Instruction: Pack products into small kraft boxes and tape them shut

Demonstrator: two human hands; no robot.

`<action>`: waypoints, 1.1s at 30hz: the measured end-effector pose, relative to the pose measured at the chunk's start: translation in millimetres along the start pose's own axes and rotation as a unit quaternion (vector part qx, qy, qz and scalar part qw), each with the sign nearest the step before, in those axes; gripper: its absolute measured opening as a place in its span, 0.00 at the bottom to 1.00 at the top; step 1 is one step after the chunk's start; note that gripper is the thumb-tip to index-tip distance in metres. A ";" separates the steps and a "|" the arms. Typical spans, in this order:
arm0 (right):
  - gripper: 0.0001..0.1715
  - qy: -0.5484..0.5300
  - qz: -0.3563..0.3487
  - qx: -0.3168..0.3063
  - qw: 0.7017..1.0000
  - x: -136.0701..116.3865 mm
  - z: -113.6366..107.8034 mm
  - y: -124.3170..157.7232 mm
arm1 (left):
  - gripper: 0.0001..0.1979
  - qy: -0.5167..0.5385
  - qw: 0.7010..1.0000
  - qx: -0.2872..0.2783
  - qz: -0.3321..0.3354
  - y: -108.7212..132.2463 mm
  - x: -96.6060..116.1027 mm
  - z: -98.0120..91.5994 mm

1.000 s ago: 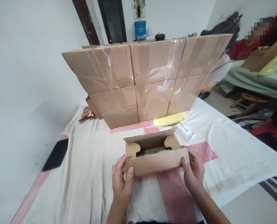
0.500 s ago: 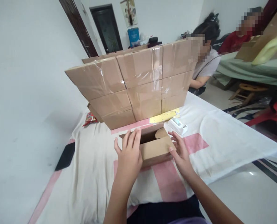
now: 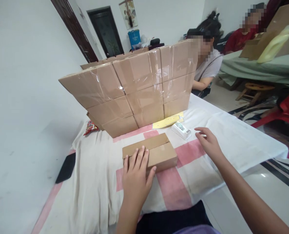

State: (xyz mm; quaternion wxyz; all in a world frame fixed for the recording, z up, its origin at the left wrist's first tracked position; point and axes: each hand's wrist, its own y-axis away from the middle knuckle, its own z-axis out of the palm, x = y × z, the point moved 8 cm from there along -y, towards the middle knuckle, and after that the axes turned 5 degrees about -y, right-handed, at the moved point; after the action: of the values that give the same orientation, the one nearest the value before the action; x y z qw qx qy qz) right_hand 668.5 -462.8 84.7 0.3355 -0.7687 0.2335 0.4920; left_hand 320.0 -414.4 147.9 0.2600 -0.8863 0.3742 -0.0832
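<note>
A small brown cardboard box (image 3: 161,154) lies on the cloth-covered table in front of me, its top flaps folded down and a seam running across the top. My left hand (image 3: 137,165) rests on the left part of the box with its fingers spread over the lid. Off to the right, my right hand (image 3: 207,141) hovers above the cloth, fingers apart and holding nothing. Nearest to it is a white tape dispenser (image 3: 181,130), a small gap away from the fingertips.
Behind the box stands a tall wall of taped cardboard boxes (image 3: 144,87). A yellow strip (image 3: 167,121) lies at its foot, a red snack packet (image 3: 90,127) by its left end. A black flat object (image 3: 66,168) sits at the left edge. A person (image 3: 207,68) sits beyond the wall.
The box's top, open before, is now folded down. My left hand has flattened onto it, and my right hand has left the box and moved right, near the dispenser.
</note>
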 end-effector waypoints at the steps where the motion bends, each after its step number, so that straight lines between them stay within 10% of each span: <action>1: 0.16 0.017 -0.007 -0.010 1.000 -0.4 2.7 -11.4 | 0.29 -0.001 1.000 0.001 -0.002 0.9 0.0 0.6; 8: 0.16 0.067 0.142 -0.153 0.976 24.1 37.8 -59.1 | 0.27 -0.008 1.000 -0.003 -0.004 0.2 -0.8 1.0; 33: 0.09 0.123 0.305 -0.191 0.925 49.9 60.0 -74.8 | 0.29 -0.001 1.000 0.004 -0.005 1.3 -1.9 2.0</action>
State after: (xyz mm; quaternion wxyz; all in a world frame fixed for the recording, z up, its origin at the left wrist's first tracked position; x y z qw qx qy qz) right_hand 704.3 -369.7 43.1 -0.0150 -0.7640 0.3979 0.5077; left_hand 318.5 -413.0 145.6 0.2639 -0.8872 0.3687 -0.0852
